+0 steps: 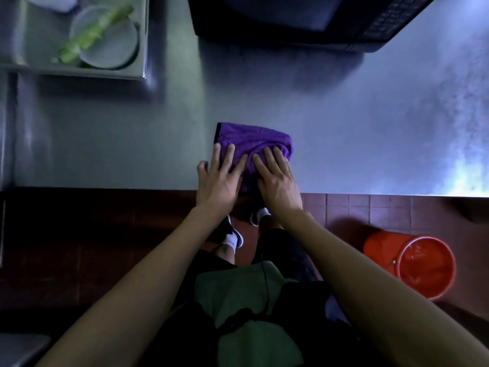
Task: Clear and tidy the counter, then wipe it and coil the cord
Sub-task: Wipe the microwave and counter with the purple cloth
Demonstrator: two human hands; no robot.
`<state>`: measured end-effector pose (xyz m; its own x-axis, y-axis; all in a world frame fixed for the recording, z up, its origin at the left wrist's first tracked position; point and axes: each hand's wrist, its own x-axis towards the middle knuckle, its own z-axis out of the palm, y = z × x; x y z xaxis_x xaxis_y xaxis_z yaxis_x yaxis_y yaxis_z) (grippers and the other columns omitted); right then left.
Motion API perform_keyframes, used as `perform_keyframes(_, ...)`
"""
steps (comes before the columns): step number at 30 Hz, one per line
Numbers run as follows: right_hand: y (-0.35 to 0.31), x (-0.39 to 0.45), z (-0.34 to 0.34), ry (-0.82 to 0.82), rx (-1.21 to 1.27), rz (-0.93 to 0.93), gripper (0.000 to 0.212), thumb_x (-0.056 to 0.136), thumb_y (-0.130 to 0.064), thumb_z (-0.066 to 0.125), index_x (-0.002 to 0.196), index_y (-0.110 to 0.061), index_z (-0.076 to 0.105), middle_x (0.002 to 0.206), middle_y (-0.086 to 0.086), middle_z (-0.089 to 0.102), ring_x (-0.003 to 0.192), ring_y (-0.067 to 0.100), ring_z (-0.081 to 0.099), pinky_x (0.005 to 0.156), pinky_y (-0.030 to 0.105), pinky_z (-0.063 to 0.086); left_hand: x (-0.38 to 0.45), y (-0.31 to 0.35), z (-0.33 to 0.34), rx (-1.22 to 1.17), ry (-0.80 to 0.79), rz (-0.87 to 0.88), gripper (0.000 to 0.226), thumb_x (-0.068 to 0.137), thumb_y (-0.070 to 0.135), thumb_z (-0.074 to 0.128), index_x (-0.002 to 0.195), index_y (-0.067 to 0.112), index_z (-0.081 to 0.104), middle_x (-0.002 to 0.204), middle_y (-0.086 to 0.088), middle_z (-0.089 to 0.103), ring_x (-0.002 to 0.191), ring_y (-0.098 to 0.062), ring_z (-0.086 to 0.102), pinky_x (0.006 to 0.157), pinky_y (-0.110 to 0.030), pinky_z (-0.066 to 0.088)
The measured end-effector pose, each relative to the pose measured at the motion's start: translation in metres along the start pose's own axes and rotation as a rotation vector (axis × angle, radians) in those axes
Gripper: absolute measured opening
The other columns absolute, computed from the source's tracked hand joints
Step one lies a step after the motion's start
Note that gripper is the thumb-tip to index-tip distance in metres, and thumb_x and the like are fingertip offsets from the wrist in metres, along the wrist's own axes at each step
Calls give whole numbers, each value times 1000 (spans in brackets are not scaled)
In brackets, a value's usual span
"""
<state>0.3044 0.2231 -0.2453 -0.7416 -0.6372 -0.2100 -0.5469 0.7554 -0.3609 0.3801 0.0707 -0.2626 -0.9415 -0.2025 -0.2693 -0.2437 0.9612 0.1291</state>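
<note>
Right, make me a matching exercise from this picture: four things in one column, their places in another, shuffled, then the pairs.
Things:
1. cloth
2. bucket
3. microwave
4. plates

Places:
A. in the sink at the far left
B. on the floor to the right
C. at the back of the counter
D. under both hands at the counter's near edge

Pairs: 1-D, 2-B, 3-C, 4-A
</note>
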Motion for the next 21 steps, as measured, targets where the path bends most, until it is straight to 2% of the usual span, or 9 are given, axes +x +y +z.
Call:
perform_keyframes(5,-19,-20,11,-6,-33,-22,54,93,-11,59,146,-10,48,154,20,39,148,40,27,119,54,28,-30,-15,2,-42,-28,2,52,102,38,43,153,33,35,166,-5,18,152,-35,12,105,-53,31)
perform_keyframes(9,-25,-13,13,-33,-67,-22,56,94,-17,58,149,-12,44,157,18,35,150,38,22,121,52,25,-28,-24,0,-51,-25,0,51,103,40,42,153,33,36,165,-4,21,153,-34,12,106,-52,28)
perform_keyframes(21,-53,80,11,-33,-41,-11,51,100,-20,49,151,-17,40,161,15,29,152,35,14,121,50,22,36,-77,-21,12,6,-85,52,104,40,36,154,36,28,166,-5,15,153,-35,6,106,-52,26)
